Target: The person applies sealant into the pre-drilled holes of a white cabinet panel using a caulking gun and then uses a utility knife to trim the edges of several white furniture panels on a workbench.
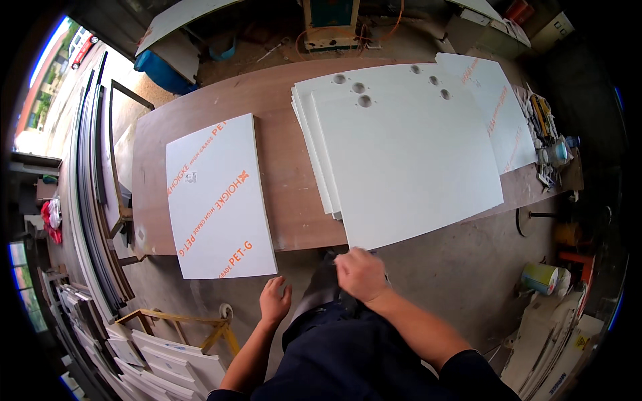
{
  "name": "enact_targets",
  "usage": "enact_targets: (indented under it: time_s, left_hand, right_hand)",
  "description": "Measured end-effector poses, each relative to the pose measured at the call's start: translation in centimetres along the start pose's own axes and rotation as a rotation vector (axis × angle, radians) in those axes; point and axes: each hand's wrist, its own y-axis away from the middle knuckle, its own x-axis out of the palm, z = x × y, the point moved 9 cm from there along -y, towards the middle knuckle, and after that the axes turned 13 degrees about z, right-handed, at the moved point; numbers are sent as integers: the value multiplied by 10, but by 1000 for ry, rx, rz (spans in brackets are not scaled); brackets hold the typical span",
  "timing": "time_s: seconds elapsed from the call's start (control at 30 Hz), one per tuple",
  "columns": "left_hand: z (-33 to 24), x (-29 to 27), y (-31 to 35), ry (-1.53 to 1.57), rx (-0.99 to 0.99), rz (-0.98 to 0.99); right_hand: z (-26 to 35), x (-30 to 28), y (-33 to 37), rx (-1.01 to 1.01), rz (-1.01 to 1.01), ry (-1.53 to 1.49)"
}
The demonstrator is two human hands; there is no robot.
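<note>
My left hand (275,301) is just below the near right corner of a white panel (214,200) with orange print on its film. Its fingers are loosely bent, the thumb apart, and nothing shows in it. My right hand (362,274) is closed at the near left corner of a large plain white panel (408,160). Whether it grips that corner or something small is hidden. The plain panel lies on a stack of white panels (314,154), and round hinge holes (359,87) show near its far edge.
Everything lies on a brown worktable (287,187). Another printed panel (505,113) sits far right, beside a heap of tools (545,134). Long dark profiles (90,194) lean at the left. A yellow frame (180,318) and stacked boards (174,361) stand lower left; a can (540,278) is at right.
</note>
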Motion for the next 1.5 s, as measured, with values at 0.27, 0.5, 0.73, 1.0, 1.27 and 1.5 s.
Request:
enact_targets:
  time_s: [0.27,0.5,0.73,1.0,1.27,1.5]
  left_hand:
    - [-11,-8,-9,-28,32,6]
    - [-90,-29,-61,-51,177,-17]
    - [-202,-50,-105,-171,444,-165]
    - [-315,-2,-177,-309,609,-202]
    - [-393,69,-280,-648,473,-192]
    - [-405,76,-288,-651,446,-166]
  right_hand:
    - [-43,-46,8,96,-228,-50]
    - [-132,-98,40,342,-352,33]
    - [-269,-186,89,516,-473,134]
    - [-414,-273,146,691,-418,57]
    - [-364,-271,86,82,-11,81]
    - [-380,-286,11,-71,9,54]
